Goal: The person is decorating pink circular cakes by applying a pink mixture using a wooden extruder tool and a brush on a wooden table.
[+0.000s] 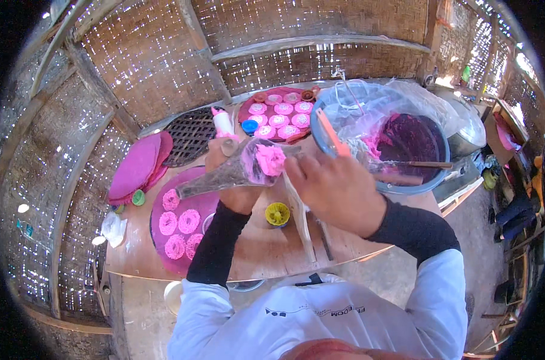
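Note:
My left hand [217,157] is wrapped round a clear plastic piping bag [224,174], which lies tilted with its narrow end toward the left. A soft pink lump of batter or dough [270,159] fills its wide mouth. My right hand [338,192] is closed, fingertips touching the bag's mouth beside the lump; what they grip is hidden. An orange flat-handled tool [331,129] shows just beyond the right knuckles; I cannot tell whether that hand holds it. Below the bag, a small yellow fluted cup [277,214] stands on the wooden table [266,255].
A blue tub [443,159] with pink mixture, plastic sheeting and a stick is at the right. Pink swirls lie on a round pink board [158,237] at left; a far tray [245,111] bears white-topped ones. Pink discs [137,168], a black basket [191,137] and a blue cup [249,126] surround them.

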`<action>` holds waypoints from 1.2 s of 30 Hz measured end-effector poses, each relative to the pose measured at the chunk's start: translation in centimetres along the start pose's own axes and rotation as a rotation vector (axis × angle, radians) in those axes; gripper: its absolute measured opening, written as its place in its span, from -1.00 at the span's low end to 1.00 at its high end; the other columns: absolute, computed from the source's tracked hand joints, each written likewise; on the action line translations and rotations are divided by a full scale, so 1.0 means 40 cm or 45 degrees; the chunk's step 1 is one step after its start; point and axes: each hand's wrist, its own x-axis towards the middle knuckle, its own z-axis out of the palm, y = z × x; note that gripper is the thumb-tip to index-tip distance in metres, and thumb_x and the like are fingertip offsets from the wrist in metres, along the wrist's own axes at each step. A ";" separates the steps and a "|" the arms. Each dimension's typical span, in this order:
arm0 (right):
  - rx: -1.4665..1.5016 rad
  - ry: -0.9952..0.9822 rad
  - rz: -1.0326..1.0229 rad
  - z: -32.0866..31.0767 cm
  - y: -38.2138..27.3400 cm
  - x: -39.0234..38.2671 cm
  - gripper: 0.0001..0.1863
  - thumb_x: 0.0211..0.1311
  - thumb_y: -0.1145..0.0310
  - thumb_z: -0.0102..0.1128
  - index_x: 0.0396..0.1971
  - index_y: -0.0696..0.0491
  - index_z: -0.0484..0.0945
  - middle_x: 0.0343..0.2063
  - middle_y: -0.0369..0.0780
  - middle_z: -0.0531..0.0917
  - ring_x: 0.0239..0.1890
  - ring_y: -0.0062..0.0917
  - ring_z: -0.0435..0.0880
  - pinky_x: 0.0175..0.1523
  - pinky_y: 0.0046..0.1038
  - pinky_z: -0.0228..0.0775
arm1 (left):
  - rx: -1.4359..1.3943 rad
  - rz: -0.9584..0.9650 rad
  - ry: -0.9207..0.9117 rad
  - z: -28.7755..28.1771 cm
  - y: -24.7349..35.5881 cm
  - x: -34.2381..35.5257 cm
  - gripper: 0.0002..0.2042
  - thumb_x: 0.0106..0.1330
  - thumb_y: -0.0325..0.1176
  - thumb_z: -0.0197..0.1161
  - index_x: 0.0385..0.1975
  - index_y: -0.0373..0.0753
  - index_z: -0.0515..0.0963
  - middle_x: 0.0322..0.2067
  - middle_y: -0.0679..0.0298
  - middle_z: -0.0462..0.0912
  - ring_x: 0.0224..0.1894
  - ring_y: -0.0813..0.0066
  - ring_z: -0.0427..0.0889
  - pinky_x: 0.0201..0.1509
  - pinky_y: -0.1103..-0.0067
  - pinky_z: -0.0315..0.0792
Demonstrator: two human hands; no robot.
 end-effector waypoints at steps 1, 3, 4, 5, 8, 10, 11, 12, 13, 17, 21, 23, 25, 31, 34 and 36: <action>0.128 -0.022 0.025 0.010 -0.007 -0.018 -0.66 -0.16 0.40 0.01 -0.26 0.09 0.37 -0.58 -0.32 0.45 -0.59 -0.45 0.50 -0.51 -0.49 0.35 | -0.092 -0.056 -0.011 -0.002 -0.002 0.005 -0.63 -0.20 -0.19 0.32 -0.49 -0.23 0.32 -0.60 0.20 0.38 -0.51 0.22 0.42 -0.42 0.40 0.31; 0.219 0.070 0.102 -0.008 0.000 -0.065 -0.75 -0.15 0.39 0.01 -0.36 0.07 0.42 -0.65 -0.30 0.44 -0.62 -0.49 0.50 -0.57 -0.48 0.31 | -0.425 -0.228 -0.040 -0.001 -0.016 0.001 -0.65 -0.17 -0.21 0.31 -0.48 -0.23 0.32 -0.58 0.20 0.40 -0.50 0.23 0.44 -0.40 0.40 0.32; 0.303 0.159 0.191 -0.019 0.011 -0.089 -0.83 -0.14 0.38 0.01 -0.45 0.06 0.46 -0.72 -0.28 0.42 -0.64 -0.52 0.49 -0.63 -0.47 0.28 | -0.629 -0.332 -0.054 0.006 -0.023 -0.006 -0.67 -0.15 -0.23 0.30 -0.46 -0.22 0.34 -0.56 0.19 0.42 -0.49 0.23 0.44 -0.37 0.41 0.33; 0.314 0.164 0.169 -0.020 0.023 -0.111 -0.83 -0.14 0.38 0.01 -0.45 0.06 0.46 -0.72 -0.28 0.42 -0.64 -0.52 0.49 -0.63 -0.47 0.28 | -0.827 -0.426 -0.082 0.006 -0.030 -0.011 -0.69 -0.12 -0.24 0.28 -0.44 -0.22 0.36 -0.54 0.19 0.44 -0.47 0.24 0.45 -0.34 0.41 0.35; 0.500 0.244 0.469 0.006 0.052 -0.144 -0.79 -0.11 0.43 0.05 -0.37 0.05 0.48 -0.69 -0.21 0.47 -0.66 -0.42 0.51 -0.63 -0.41 0.28 | -0.538 -0.385 -0.073 0.013 -0.028 -0.020 -0.71 0.00 -0.23 0.19 -0.29 -0.17 0.38 -0.35 0.18 0.48 -0.33 0.27 0.48 -0.22 0.41 0.37; 0.739 0.476 0.684 0.082 0.051 -0.139 -0.81 -0.08 0.47 0.08 -0.36 0.05 0.48 -0.64 -0.14 0.51 -0.65 -0.30 0.50 -0.61 -0.34 0.29 | -0.115 -0.214 -0.029 0.021 -0.001 -0.026 -0.65 0.06 -0.14 0.10 -0.17 -0.13 0.35 -0.19 0.22 0.42 -0.18 0.28 0.41 -0.09 0.40 0.31; 0.738 0.481 0.687 0.112 0.042 -0.136 -0.81 -0.08 0.47 0.08 -0.36 0.05 0.48 -0.64 -0.14 0.51 -0.65 -0.30 0.50 -0.61 -0.34 0.29 | 0.143 -0.087 0.003 0.034 0.017 -0.033 -0.59 0.09 -0.06 0.04 -0.09 -0.11 0.31 -0.09 0.26 0.36 -0.07 0.29 0.34 0.01 0.39 0.24; 0.832 0.540 0.709 0.138 0.024 -0.129 -0.81 -0.05 0.47 0.07 -0.35 0.05 0.48 -0.62 -0.13 0.52 -0.64 -0.26 0.50 -0.60 -0.33 0.29 | 0.401 0.041 0.037 0.047 0.032 -0.038 -0.53 0.12 0.03 -0.02 -0.01 -0.08 0.27 0.01 0.30 0.30 0.05 0.31 0.27 0.11 0.38 0.17; 0.933 0.595 0.726 0.153 0.009 -0.122 -0.82 -0.03 0.47 0.06 -0.34 0.06 0.48 -0.60 -0.11 0.52 -0.62 -0.23 0.50 -0.59 -0.31 0.29 | 0.751 0.168 0.049 0.060 0.040 -0.045 -0.50 0.12 0.04 -0.03 0.01 -0.08 0.26 -0.01 0.28 0.32 0.07 0.29 0.24 0.16 0.37 0.08; 1.074 0.542 0.804 0.160 -0.018 -0.122 -0.80 -0.03 0.47 0.06 -0.32 0.05 0.47 -0.58 -0.11 0.52 -0.60 -0.21 0.50 -0.58 -0.31 0.30 | 0.879 0.104 0.052 0.084 0.075 -0.047 -0.55 0.10 -0.05 0.05 -0.03 -0.11 0.32 -0.05 0.28 0.38 0.01 0.33 0.33 0.11 0.41 0.16; 1.058 0.513 0.729 0.157 -0.027 -0.126 -0.77 -0.02 0.46 0.07 -0.28 0.07 0.46 -0.53 -0.11 0.54 -0.59 -0.24 0.52 -0.55 -0.35 0.34 | 0.441 -0.047 0.047 0.090 0.051 -0.051 -0.67 0.06 -0.17 0.11 -0.20 -0.17 0.39 -0.25 0.26 0.47 -0.18 0.34 0.44 -0.08 0.41 0.28; 1.078 0.555 0.698 0.167 -0.039 -0.133 -0.76 -0.02 0.46 0.07 -0.27 0.08 0.45 -0.51 -0.12 0.54 -0.59 -0.25 0.53 -0.54 -0.35 0.35 | 0.122 -0.115 0.083 0.088 0.052 -0.050 -0.71 0.07 -0.24 0.09 -0.22 -0.19 0.39 -0.29 0.23 0.48 -0.22 0.35 0.45 -0.14 0.45 0.31; 1.168 0.514 0.689 0.174 -0.043 -0.147 -0.77 -0.03 0.46 0.07 -0.28 0.09 0.47 -0.53 -0.12 0.55 -0.58 -0.27 0.54 -0.54 -0.36 0.36 | -0.370 -0.219 0.128 0.106 0.023 -0.070 -0.77 0.09 -0.35 0.06 -0.24 -0.22 0.39 -0.35 0.20 0.48 -0.29 0.37 0.48 -0.23 0.50 0.34; 1.463 0.272 0.670 0.148 0.103 -0.224 -0.80 -0.04 0.44 0.10 -0.34 0.09 0.52 -0.51 -0.07 0.56 -0.52 -0.26 0.56 -0.45 -0.40 0.40 | 0.435 0.036 0.070 0.058 0.025 -0.021 -0.63 0.04 -0.26 0.16 -0.18 -0.30 0.34 -0.28 0.17 0.46 -0.23 0.34 0.45 -0.15 0.53 0.32; 0.995 0.048 0.584 0.097 0.317 -0.263 -0.80 -0.04 0.43 0.06 -0.35 0.08 0.52 -0.49 -0.10 0.56 -0.46 -0.25 0.56 -0.37 -0.38 0.39 | 0.766 0.125 0.088 -0.026 -0.012 0.017 -0.55 0.02 -0.20 0.20 -0.15 -0.32 0.32 -0.25 0.17 0.45 -0.20 0.34 0.44 -0.10 0.53 0.31; 0.674 -0.146 0.459 0.085 0.448 -0.264 -0.82 -0.05 0.39 0.04 -0.40 0.03 0.54 -0.55 -0.11 0.55 -0.48 -0.22 0.54 -0.39 -0.31 0.37 | 0.390 -0.085 0.230 -0.090 -0.032 0.020 -0.54 0.02 -0.18 0.21 -0.15 -0.32 0.30 -0.25 0.18 0.44 -0.19 0.34 0.43 -0.11 0.53 0.31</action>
